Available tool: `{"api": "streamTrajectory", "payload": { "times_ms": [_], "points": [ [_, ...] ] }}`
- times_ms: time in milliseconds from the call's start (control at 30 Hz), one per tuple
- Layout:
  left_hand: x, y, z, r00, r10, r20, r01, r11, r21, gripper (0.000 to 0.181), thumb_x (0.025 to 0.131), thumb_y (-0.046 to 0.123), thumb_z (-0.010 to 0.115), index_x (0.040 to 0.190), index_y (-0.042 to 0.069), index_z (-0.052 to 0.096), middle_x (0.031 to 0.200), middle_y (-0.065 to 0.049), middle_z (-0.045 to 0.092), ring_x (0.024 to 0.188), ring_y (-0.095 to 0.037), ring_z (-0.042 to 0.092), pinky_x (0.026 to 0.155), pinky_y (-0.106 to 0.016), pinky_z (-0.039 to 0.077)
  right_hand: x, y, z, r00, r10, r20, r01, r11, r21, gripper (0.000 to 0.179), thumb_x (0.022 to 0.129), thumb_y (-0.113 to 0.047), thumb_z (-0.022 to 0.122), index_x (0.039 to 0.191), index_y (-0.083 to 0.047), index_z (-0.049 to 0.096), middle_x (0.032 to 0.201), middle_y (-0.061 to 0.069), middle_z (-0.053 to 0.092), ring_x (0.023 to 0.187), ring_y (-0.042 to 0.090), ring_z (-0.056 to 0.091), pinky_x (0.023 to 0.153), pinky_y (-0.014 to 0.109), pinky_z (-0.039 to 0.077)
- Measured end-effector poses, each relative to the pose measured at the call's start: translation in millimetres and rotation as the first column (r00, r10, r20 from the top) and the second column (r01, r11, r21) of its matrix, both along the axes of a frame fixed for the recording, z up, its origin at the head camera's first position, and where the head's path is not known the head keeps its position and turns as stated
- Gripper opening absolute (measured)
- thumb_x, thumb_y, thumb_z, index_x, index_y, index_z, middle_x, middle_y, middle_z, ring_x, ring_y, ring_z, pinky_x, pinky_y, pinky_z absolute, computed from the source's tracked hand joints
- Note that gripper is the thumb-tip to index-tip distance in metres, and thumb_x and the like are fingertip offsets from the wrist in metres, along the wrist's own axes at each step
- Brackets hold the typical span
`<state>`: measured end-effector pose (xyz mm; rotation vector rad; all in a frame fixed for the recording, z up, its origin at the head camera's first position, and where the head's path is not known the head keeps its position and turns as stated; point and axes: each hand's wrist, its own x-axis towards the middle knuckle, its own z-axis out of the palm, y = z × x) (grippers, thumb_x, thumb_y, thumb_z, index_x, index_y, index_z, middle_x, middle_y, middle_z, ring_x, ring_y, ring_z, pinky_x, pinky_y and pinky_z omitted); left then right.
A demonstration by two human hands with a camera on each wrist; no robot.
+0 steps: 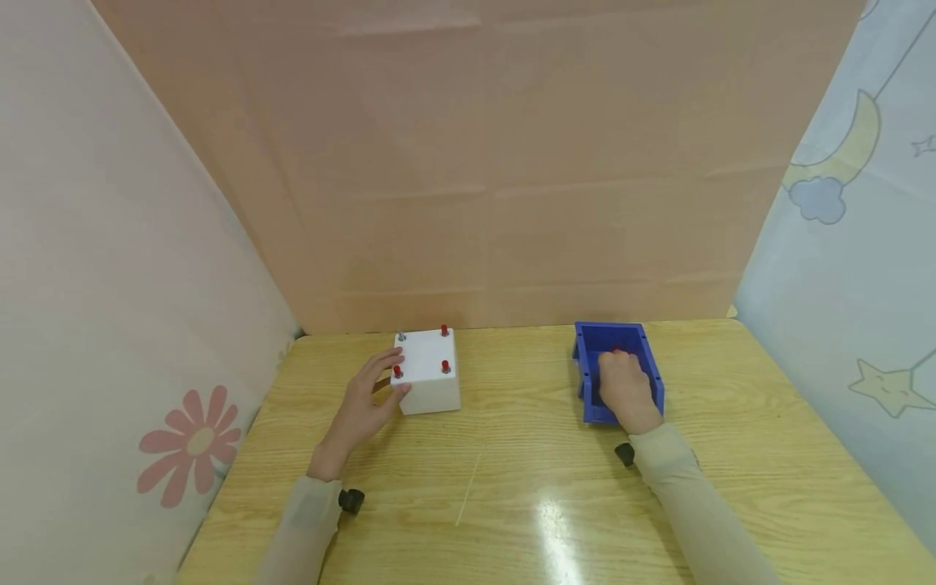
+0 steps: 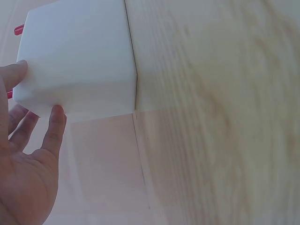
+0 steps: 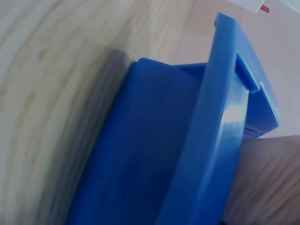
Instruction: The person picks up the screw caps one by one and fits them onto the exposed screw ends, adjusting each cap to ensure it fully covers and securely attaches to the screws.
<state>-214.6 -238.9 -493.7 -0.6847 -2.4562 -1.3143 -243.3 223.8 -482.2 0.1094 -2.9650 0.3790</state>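
My left hand (image 1: 366,402) holds a white box (image 1: 427,357) at its left side, thumb on the near face and fingers along the left top edge. Three corners of the top carry red caps (image 1: 445,366) on metal posts; the far left corner has a bare metal bolt (image 1: 401,335). My right hand (image 1: 625,386) reaches down into a blue plastic bin (image 1: 588,406), knuckles up, its fingertips hidden. A bit of red (image 1: 617,352) shows in the bin just past the knuckles; I cannot tell whether the hand holds anything.
Both things stand on a wood-grain table (image 1: 526,455), the box left of the bin. A brown paper-like sheet (image 1: 512,203) hangs behind the far edge. Patterned cloth walls (image 1: 95,244) close off both sides. Each wrist wears a small black camera (image 1: 352,500).
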Motion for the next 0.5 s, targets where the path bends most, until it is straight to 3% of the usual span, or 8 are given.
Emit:
{"api": "streamTrajectory", "payload": {
  "times_ms": [267, 500],
  "points": [
    [1.0, 1.1, -0.2, 1.000, 0.009, -0.002, -0.009, 1.000, -0.014, 0.049, 0.104, 0.020, 0.074, 0.150, 0.014, 0.057, 0.164, -0.007, 0.049, 0.144, -0.040, 0.054, 0.105, -0.056, 0.058, 2.0, 2.9, 4.5, 0.999, 0.041, -0.029, -0.041, 0.999, -0.010, 0.014, 0.081, 0.016, 0.068, 0.094, 0.012, 0.070, 0.088, 0.029, 0.069, 0.083, 0.049, 0.071, 0.073, 0.061, 0.063],
    [1.6, 1.4, 0.5, 1.000, 0.017, -0.002, -0.017, 0.999, -0.027, 0.050, 0.103, 0.021, 0.074, 0.150, 0.014, 0.057, 0.164, -0.008, 0.049, 0.142, -0.041, 0.056, 0.105, -0.057, 0.058, 2.2, 4.2, 5.7, 0.998, 0.052, -0.037, -0.053, 0.998, -0.020, 0.007, 0.076, 0.015, 0.068, 0.083, 0.014, 0.068, 0.080, 0.029, 0.068, 0.074, 0.046, 0.071, 0.065, 0.058, 0.062]
  ]
}}
